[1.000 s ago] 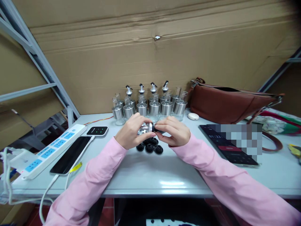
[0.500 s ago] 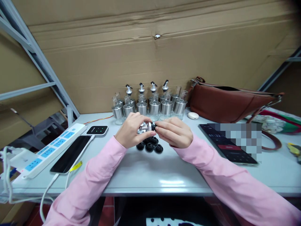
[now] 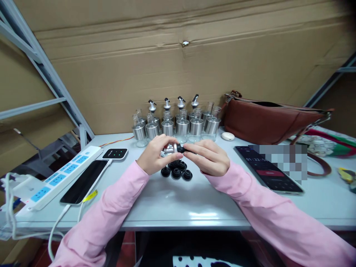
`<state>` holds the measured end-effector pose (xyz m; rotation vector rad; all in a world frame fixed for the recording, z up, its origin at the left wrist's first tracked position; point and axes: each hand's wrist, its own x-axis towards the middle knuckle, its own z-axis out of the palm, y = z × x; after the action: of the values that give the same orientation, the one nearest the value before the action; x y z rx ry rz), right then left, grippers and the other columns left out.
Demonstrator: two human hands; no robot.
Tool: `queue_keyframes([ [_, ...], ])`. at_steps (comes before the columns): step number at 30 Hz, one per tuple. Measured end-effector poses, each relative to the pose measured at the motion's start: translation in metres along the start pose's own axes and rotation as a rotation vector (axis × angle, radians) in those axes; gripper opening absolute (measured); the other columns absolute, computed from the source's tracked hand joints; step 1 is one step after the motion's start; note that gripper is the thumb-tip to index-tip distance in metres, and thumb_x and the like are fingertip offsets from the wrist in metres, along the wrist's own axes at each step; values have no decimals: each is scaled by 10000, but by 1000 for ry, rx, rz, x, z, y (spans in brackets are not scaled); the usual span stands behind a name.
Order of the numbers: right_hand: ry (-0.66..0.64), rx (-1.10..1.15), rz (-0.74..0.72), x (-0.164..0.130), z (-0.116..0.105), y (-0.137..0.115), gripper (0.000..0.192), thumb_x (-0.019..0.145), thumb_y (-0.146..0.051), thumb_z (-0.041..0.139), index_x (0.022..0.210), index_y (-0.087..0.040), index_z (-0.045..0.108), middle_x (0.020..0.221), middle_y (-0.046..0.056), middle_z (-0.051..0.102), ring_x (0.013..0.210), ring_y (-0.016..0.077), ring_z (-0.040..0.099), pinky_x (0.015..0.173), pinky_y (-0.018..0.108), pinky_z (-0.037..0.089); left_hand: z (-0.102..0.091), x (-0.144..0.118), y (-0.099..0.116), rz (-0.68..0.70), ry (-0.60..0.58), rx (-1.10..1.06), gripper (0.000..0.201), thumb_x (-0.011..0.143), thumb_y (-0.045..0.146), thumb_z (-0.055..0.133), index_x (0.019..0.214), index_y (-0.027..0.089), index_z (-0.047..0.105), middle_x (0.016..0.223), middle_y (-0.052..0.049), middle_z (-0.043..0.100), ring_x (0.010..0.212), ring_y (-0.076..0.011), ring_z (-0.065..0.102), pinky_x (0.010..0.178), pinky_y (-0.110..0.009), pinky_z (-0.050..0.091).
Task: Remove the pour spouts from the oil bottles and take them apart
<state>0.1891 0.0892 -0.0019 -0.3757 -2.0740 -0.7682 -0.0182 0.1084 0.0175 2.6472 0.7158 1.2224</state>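
Note:
My left hand (image 3: 154,154) is closed around a silver pour spout (image 3: 170,149) held sideways above the table. A black ribbed stopper (image 3: 180,148) sits at the spout's right end, and the fingertips of my right hand (image 3: 211,157) pinch it. How far the stopper is on the spout I cannot tell, as fingers cover part of both. Below my hands several black rubber stoppers (image 3: 176,173) lie in a cluster on the table. Behind them stand two rows of glass bottles with steel sleeves (image 3: 182,128); several in the back row carry silver pour spouts (image 3: 181,102) with black flaps.
On the left lie a power strip (image 3: 59,178), a phone (image 3: 83,182) on a white cable and a small black device (image 3: 115,154). To the right are a white oval case (image 3: 228,136), a brown bag (image 3: 267,122) and a tablet (image 3: 264,168). Cardboard (image 3: 116,74) stands behind.
Both hands stay at nearly the same spot. My right fingers have shifted slightly around the black stopper, and the spout in my left hand has turned a little.

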Motion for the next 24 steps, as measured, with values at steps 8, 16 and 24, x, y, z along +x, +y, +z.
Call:
queue_keyframes([
  [8, 177, 141, 222, 2, 16, -7, 292, 843, -156, 498, 1118, -245, 530, 948, 75, 608, 848, 179, 586, 687, 332, 510, 3, 0, -3, 95, 23, 101, 278, 833, 400, 545, 954, 150, 527, 813, -46, 575, 713, -145, 503, 653, -277, 417],
  [16, -130, 739, 745, -11, 29, 2, 281, 879, -391, 480, 954, -154, 610, 810, 61, 641, 708, 142, 610, 643, 276, 505, 4, -1, -4, 256, 16, 319, 261, 857, 368, 511, 971, 134, 506, 871, -75, 625, 747, -177, 506, 681, -310, 379],
  [24, -152, 1051, 1002, -10, 30, 0, 365, 741, -472, 633, 906, -147, 613, 757, 49, 657, 692, 148, 630, 700, 309, 538, 3, -1, -6, 228, -4, 362, 294, 874, 418, 464, 959, 142, 521, 848, -63, 633, 746, -179, 511, 713, -316, 362],
])
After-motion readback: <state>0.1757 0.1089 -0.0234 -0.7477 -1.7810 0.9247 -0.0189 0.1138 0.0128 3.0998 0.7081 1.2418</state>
